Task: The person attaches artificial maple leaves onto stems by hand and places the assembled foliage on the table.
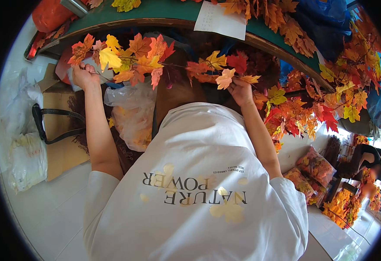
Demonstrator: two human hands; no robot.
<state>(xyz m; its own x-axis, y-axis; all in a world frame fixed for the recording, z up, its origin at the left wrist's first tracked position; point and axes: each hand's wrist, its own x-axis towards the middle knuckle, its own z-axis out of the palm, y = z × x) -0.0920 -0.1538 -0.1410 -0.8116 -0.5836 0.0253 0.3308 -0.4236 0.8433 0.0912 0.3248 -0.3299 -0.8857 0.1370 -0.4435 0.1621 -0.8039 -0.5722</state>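
Two hands: I see my left hand (85, 75) and right hand (241, 91), fingers pinched shut on either end of one leaf garland (155, 61).
Garland look: orange, yellow and red maple leaves, strung level below the green table (155, 11) edge.
Paper sheets: one (220, 19).
Clear bags: one (132, 115).

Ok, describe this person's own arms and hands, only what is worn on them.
Both forearms are bare, with no gloves, watch or rings visible on the left hand or the right hand. Short white sleeves of a printed white T-shirt end above the elbows.
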